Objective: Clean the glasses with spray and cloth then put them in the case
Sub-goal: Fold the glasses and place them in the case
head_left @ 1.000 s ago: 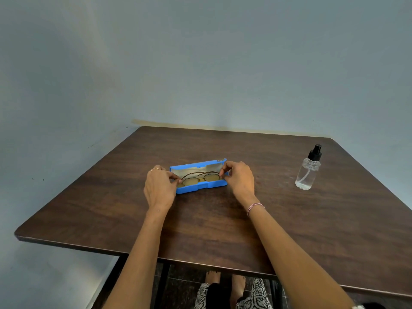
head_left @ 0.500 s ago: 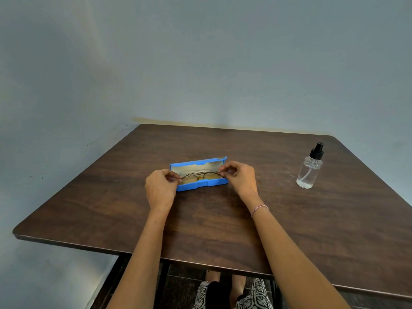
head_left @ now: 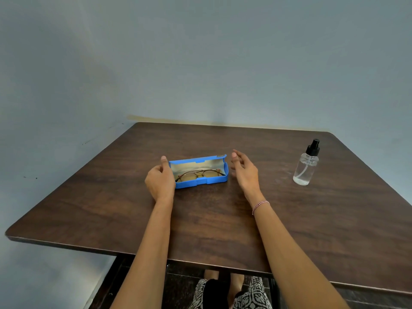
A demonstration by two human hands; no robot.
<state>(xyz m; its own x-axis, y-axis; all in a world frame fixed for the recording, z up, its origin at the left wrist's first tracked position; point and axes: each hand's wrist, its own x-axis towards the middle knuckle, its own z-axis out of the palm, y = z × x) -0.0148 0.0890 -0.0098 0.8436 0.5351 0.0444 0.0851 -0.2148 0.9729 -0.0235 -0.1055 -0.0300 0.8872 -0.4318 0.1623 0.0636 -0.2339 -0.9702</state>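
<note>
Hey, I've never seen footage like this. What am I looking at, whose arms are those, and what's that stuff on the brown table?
There is no machine here. These are a person's two bare arms, filmed by a wide-angle camera worn on their head and looking forward and down, which is why the arms reach in from the bottom edge. On the wooden table lies an open blue case with thin-framed glasses inside it. A clear spray bottle with a black top stands off to the right. The left hand sits at the case's left end, seemingly touching it. The right hand hovers open beside the right end, apart from it. Neither hand holds anything.
</note>
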